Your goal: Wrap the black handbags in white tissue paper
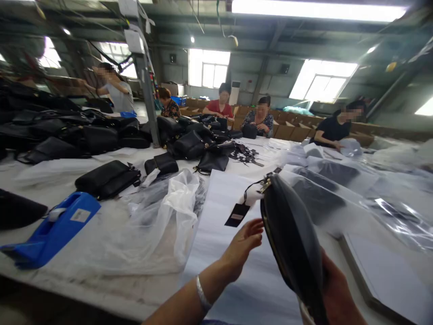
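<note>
A black handbag [296, 230] is tilted up on edge over the white paper sheet [216, 212], its zip side facing left. My right hand [338, 293] grips it from the right and below; the bag hides part of the fingers. On the other side my left hand [241, 248], with a silver bracelet at the wrist, is open with its fingers slightly bent. Its fingertips come up close to the zip edge; whether they touch I cannot tell. A black hang tag [237, 215] dangles on a cord from the bag's top end.
A blue tape dispenser [64, 230] stands at left, near crumpled clear plastic [179, 207]. Black bags [189, 144] are heaped behind. Plastic-wrapped bags [314, 194] and a white flat board [382, 275] lie at right. Several co-workers work across the table; a metal post [147, 99] rises there.
</note>
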Demonstrator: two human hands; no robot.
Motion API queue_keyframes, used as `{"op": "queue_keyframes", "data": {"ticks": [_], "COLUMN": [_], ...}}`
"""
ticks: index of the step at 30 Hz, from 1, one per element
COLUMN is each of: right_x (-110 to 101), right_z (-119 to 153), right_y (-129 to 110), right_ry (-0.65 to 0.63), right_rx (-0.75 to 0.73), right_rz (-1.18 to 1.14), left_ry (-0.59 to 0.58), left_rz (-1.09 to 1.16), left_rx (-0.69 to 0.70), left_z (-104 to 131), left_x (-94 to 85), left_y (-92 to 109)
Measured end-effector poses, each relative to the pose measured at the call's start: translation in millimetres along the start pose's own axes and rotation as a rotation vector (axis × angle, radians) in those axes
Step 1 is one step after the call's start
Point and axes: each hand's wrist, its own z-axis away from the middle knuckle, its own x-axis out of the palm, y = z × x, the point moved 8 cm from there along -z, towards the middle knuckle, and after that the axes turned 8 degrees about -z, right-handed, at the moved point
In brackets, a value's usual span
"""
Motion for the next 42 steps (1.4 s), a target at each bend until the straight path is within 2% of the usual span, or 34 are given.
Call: {"op": "queue_keyframes", "data": {"ticks": [2,4,6,8,11,15,18,20,22,24,26,28,29,31,33,35,37,40,42], "right_x": [-8.1,-7.4,4.6,23.9,48.7,60.4,64.9,64.5,59.3,47.6,31.3,20.9,19.5,24.5,34.6,45.7,53.9,57.3,47.7], "right_z": [1.1,-0.1,-6.7,-18.8,-48.8,-104.5,-139.3,-155.8,-167.4,-173.8,-169.9,-151.2,-137.3,-105.8,-76.0,-54.2,-41.3,-30.9,-20.0], "right_y": [13.9,19.4,15.3,4.9,-12.0,-20.1,-13.5,-4.5,5.3,11.7,12.3,9.8,9.2,11.9,20.9,34.2,44.3,40.5,23.7], "right_ry": [0.043,0.018,-0.106,-0.277,-0.471,-0.549,-0.595,-0.590,-0.521,-0.366,-0.143,0.050,0.114,0.163,0.154,0.123,0.108,0.092,0.124], "right_rx": [0.177,0.294,0.339,0.338,0.305,0.266,0.254,0.245,0.211,0.119,-0.028,-0.187,-0.256,-0.354,-0.373,-0.324,-0.276,-0.316,-0.421], "right_rz": [-0.093,-0.114,-0.055,0.012,0.166,0.437,0.504,0.511,0.509,0.545,0.660,0.795,0.842,0.889,0.913,0.920,0.919,0.925,0.964], "left_ry": [0.014,0.073,0.177,0.275,0.374,0.405,0.494,0.559,0.586,0.612,0.650,0.623,0.569,0.423,0.320,0.269,0.185,-0.059,-0.192], "left_rz": [0.134,0.250,0.292,0.237,0.105,0.059,0.005,-0.083,-0.222,-0.442,-0.792,-1.195,-1.366,-1.614,-1.756,-1.801,-1.743,-1.729,-1.831], "left_rx": [-0.025,-0.036,-0.013,0.000,-0.024,-0.050,-0.067,-0.096,-0.118,-0.094,-0.082,-0.191,-0.284,-0.441,-0.471,-0.343,-0.089,0.317,0.431], "left_z": [-0.8,4.2,14.8,29.3,52.2,68.1,66.7,61.8,55.5,51.8,53.8,59.5,63.6,74.1,81.6,78.6,64.3,37.0,20.4], "left_x": [-12.7,-37.0,-70.6,-104.5,-142.5,-160.4,-169.3,-177.1,-184.8,-192.8,-198.5,-198.8,-197.1,-188.4,-171.2,-145.3,-111.6,-60.6,-43.3], "left_y": [4.2,10.7,17.6,21.4,19.3,7.9,-4.4,-12.9,-17.1,-10.1,7.8,25.5,32.1,43.5,53.8,58.5,52.8,27.8,4.9]}}
